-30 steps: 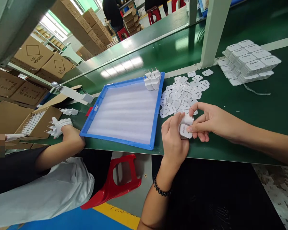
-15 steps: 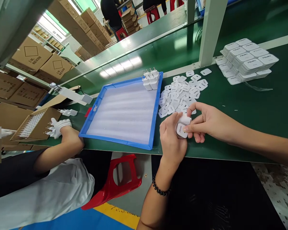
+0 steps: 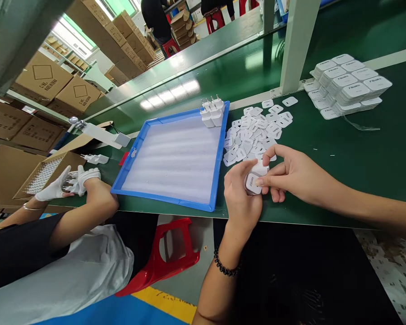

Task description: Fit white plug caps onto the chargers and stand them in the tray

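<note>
My left hand (image 3: 241, 198) is closed around a small white charger plug (image 3: 255, 177) at the front edge of the green table (image 3: 358, 149). My right hand (image 3: 291, 174) pinches the same plug from the right, thumb and forefinger pressing on its labelled end face. Just behind my hands lies a heap of several white labels (image 3: 257, 131). Left of them sits a blue tray (image 3: 219, 153) lined with white foam, holding a few white plugs (image 3: 212, 112) in its far right corner.
Stacks of white label sheets (image 3: 348, 83) stand at the back right beside a white post (image 3: 296, 45). A co-worker on the left, in white gloves (image 3: 67, 183), handles plugs at an open cardboard box (image 3: 43, 176). A red stool (image 3: 162, 257) stands below. Cartons are stacked behind.
My hands with the plug have shifted slightly left, and the plug's end face has turned a little. The co-worker's second gloved hand has come in by the cardboard box.
</note>
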The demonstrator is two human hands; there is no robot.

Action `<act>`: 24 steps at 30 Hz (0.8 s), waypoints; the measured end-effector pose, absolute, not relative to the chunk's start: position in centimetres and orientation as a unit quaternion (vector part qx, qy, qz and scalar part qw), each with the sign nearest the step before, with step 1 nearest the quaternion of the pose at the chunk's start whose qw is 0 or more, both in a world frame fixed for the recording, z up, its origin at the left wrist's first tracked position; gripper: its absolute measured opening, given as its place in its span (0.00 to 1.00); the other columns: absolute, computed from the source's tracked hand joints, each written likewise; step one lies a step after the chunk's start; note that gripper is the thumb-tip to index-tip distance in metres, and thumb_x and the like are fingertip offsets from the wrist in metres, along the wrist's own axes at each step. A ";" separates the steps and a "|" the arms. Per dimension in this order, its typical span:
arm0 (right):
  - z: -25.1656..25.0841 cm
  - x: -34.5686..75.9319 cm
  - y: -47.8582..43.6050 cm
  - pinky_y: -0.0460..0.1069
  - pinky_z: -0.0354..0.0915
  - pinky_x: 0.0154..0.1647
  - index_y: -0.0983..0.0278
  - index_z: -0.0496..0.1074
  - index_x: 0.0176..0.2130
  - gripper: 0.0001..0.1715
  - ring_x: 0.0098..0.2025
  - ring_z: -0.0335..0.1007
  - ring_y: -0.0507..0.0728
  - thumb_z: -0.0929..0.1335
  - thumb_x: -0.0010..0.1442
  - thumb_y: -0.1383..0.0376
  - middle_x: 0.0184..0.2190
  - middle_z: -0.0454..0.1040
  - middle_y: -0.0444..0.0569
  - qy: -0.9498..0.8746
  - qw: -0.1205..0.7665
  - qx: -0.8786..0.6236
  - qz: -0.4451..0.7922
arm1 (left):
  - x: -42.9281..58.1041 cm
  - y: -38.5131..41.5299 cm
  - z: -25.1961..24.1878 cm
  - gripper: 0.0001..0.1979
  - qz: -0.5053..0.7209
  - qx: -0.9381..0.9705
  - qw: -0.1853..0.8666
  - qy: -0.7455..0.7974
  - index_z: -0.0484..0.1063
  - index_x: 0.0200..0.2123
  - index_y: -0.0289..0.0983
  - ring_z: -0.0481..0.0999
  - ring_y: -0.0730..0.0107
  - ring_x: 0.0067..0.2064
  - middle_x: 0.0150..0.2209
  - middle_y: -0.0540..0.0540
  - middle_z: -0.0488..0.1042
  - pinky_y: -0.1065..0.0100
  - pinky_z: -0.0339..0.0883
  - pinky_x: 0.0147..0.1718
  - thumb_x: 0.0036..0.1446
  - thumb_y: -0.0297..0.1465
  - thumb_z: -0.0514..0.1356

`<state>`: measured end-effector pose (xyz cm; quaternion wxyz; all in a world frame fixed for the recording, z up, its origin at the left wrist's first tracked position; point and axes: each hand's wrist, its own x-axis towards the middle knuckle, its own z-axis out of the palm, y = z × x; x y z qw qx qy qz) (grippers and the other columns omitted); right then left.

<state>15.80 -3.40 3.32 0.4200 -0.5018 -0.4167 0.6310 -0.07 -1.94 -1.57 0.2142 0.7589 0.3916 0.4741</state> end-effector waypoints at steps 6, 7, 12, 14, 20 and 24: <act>3.4 15.6 -3.9 0.45 0.54 0.19 0.58 0.62 0.37 0.19 0.16 0.57 0.49 0.75 0.56 0.61 0.13 0.64 0.32 -0.506 0.421 -0.553 0.511 | 0.0 -1.9 -1.2 0.20 0.493 0.720 0.308 0.380 0.66 0.56 0.42 0.80 0.62 0.55 0.53 0.43 0.80 0.59 0.73 0.55 0.62 0.26 0.65; 3.5 15.6 -4.0 0.46 0.51 0.20 0.59 0.62 0.36 0.17 0.16 0.53 0.49 0.74 0.57 0.61 0.12 0.59 0.31 -0.536 0.429 -0.560 0.464 | 0.0 -1.9 -1.0 0.21 0.499 0.704 0.333 0.380 0.66 0.55 0.42 0.80 0.63 0.55 0.52 0.43 0.81 0.60 0.73 0.55 0.62 0.27 0.66; 3.1 16.0 -4.0 0.51 0.64 0.37 0.59 0.66 0.40 0.13 0.30 0.63 0.54 0.73 0.60 0.60 0.26 0.63 0.40 -0.601 0.506 -0.524 0.329 | 0.0 -1.9 -0.3 0.23 0.528 0.643 0.407 0.377 0.68 0.51 0.41 0.81 0.63 0.52 0.48 0.45 0.83 0.58 0.71 0.58 0.55 0.32 0.73; 2.6 16.1 -3.9 0.55 0.66 0.52 0.58 0.68 0.47 0.19 0.49 0.69 0.60 0.74 0.58 0.59 0.44 0.71 0.48 -0.611 0.509 -0.501 0.342 | -0.2 -1.9 -0.4 0.22 0.533 0.639 0.415 0.368 0.71 0.50 0.40 0.81 0.63 0.52 0.48 0.44 0.82 0.58 0.71 0.57 0.55 0.34 0.73; 1.8 15.6 -3.8 0.60 0.67 0.61 0.52 0.59 0.66 0.46 0.64 0.65 0.67 0.77 0.55 0.55 0.64 0.64 0.51 -0.578 0.446 -0.447 0.518 | -0.3 -1.9 -1.0 0.25 0.548 0.643 0.422 0.329 0.70 0.51 0.41 0.82 0.62 0.51 0.49 0.44 0.82 0.61 0.76 0.53 0.53 0.37 0.74; 2.0 15.1 -4.1 0.55 0.73 0.50 0.52 0.62 0.64 0.47 0.59 0.70 0.66 0.79 0.50 0.57 0.60 0.69 0.51 -0.559 0.453 -0.467 0.514 | -0.1 -2.1 -1.1 0.25 0.551 0.650 0.423 0.309 0.67 0.54 0.42 0.82 0.61 0.53 0.49 0.45 0.82 0.59 0.76 0.54 0.56 0.33 0.72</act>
